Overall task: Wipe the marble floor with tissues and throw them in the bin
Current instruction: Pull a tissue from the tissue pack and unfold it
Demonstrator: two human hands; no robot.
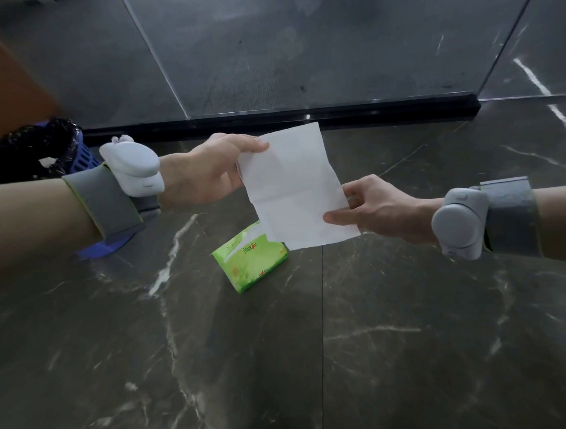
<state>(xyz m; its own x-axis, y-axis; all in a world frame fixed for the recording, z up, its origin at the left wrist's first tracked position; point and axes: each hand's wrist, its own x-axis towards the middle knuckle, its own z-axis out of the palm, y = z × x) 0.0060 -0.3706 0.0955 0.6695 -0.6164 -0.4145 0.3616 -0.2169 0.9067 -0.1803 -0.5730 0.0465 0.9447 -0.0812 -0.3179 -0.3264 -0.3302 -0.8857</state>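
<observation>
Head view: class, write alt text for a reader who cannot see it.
A person's left grip and right grip pinch opposite edges of a white tissue, held open above the marble floor. A green pack lies on it below; a black-lined bin stands at left.

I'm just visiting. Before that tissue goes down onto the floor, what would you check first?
1. Grip: left hand and right hand both pinch the tissue at opposite edges: ok.
2. Tissue spread open, looks unused: ok.
3. Tissue pack lies on the marble floor right under the tissue, possibly in the wiping path: not ok.
4. Dirt to wipe on the floor: cannot tell.
5. Bin with black liner stands close on the left: ok.
</observation>
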